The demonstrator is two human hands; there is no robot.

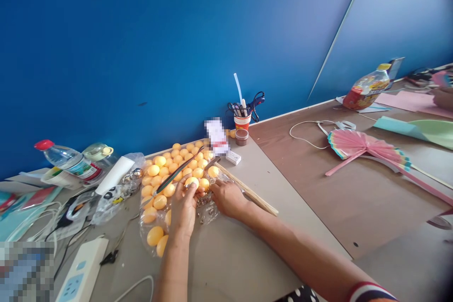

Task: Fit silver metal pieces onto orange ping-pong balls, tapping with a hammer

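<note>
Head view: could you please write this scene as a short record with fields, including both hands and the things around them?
Left hand: holds one orange ball in its fingers
Right hand: close to a small clear bag; grip unclear
Around the hands: many other orange balls with clear plastic
Right of the balls: wooden sticks
By the blue wall: a cup of slender items
Left side: red-capped bottle, white power strip
Right side: pink fan
</note>
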